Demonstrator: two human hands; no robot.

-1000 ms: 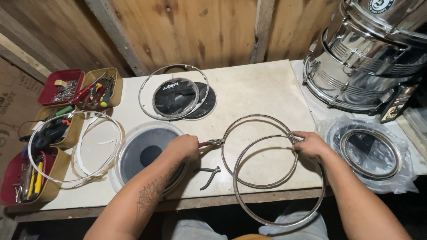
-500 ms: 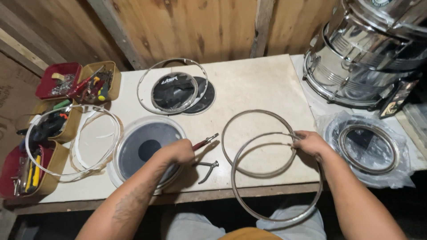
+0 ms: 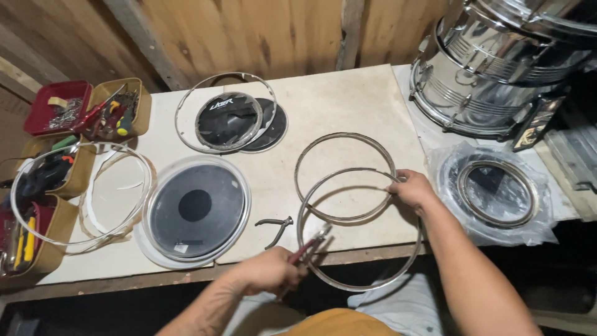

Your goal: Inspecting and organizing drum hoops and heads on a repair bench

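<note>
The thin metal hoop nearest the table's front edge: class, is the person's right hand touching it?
Touching. The head view shows the right hand closed around the thin metal hoop at its far right edge.

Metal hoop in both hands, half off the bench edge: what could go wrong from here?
1. The metal hoop overhangs the table edge; only the right hand pinches its rim, so it could tip or drop if that grip loosens.
2. The red-handled pliers in the left hand bite the rim at an angle and may slip.
3. The spare pliers lie near the edge and could get knocked off.
</note>
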